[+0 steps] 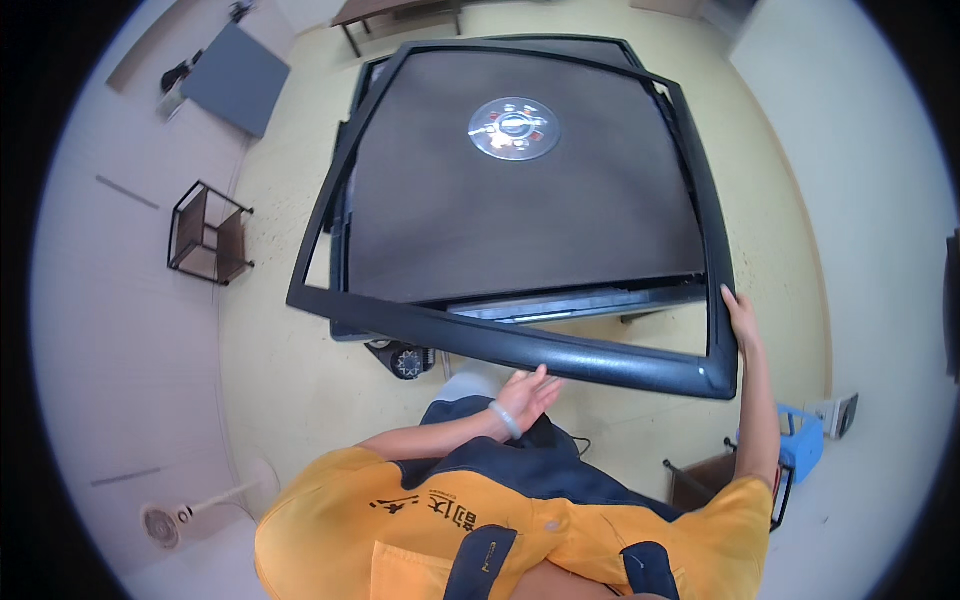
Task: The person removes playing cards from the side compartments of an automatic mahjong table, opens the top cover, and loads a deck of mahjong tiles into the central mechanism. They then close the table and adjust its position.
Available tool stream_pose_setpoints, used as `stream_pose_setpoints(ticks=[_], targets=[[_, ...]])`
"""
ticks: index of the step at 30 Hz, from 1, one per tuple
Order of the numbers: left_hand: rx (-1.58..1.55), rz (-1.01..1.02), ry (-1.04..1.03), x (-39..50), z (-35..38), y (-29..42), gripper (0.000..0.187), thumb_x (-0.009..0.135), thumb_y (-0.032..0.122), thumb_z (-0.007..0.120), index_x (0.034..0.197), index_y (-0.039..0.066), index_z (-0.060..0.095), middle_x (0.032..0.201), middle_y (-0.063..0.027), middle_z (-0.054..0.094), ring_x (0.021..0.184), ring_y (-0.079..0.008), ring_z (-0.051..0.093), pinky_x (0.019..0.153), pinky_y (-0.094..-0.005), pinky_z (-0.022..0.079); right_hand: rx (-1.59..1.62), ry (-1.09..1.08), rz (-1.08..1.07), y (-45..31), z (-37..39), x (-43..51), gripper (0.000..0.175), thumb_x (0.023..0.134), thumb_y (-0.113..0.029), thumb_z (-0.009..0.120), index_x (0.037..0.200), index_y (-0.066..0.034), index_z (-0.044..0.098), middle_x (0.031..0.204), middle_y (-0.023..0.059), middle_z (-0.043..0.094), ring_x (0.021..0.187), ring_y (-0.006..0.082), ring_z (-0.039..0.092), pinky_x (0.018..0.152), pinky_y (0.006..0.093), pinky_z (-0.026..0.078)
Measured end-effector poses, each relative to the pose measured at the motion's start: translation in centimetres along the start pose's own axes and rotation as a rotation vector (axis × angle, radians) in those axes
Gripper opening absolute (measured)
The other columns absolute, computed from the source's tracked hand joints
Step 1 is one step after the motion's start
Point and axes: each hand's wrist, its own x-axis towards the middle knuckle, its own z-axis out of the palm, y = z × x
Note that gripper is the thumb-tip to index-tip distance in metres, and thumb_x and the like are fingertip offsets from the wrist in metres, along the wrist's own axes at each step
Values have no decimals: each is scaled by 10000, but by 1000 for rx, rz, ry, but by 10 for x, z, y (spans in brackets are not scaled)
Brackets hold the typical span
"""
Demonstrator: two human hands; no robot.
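Observation:
A large black square frame [592, 358] lies tilted and turned askew over an automatic mahjong table with a brown playing surface [525, 217]. A round clear dome [514, 129] with red and white parts under it sits on that surface. My left hand [529, 397], palm up, holds the outer edge of the frame's near rail from below. My right hand [740, 316] grips the right rail near the closest corner, thumb on top and the other fingers hidden. Under the frame, the table's near side rail [585, 306] shows.
A black footed base part [407, 361] shows below the table. To the left are a small wheeled shelf [206, 236], a grey folded panel [236, 80] and a standing fan [162, 525]. A blue plastic stool [801, 442] and a dark rack [697, 480] stand at the lower right.

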Motion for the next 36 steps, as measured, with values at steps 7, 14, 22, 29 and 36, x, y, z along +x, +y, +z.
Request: stream_pose_setpoints(ticks=[7,14,22,29,36], targets=[[139,-129,53,88,13,-19,356,914,322,496,1133,54,410,1125,-111,507,1079,-255,536,781,-334,467,-543,196,-86,19,8,112,701,773,-604,537,878,84,614,866,271,619,832,353,613,749,398,461],[674,-307,63,143,48,37,349,916,371,472,992,46,575,1005,-86,622,870,-203,606,724,-300,477,-652,215,0,28,41,230,783,795,-659,428,989,83,587,974,299,589,957,409,570,838,442,439],[2414,655,267,105,-9,192,835,575,393,779,1291,152,424,1284,-165,405,1226,-359,339,987,-515,266,-877,280,-74,42,80,259,785,738,-605,566,1346,-159,346,1293,169,407,1206,341,376,965,490,342],[2326,671,484,111,-53,141,765,588,427,759,1262,194,482,1229,-108,452,1190,-284,391,945,-444,281,-747,494,-556,69,81,272,590,755,-444,626,1268,-211,451,1181,183,480,1083,352,455,889,458,396],[2453,710,500,119,-46,125,759,629,504,690,1287,207,455,1383,-102,344,1266,-289,336,994,-526,228,-773,507,-612,69,77,289,543,747,-423,626,1238,-231,498,1134,189,499,1035,357,469,864,439,409]])
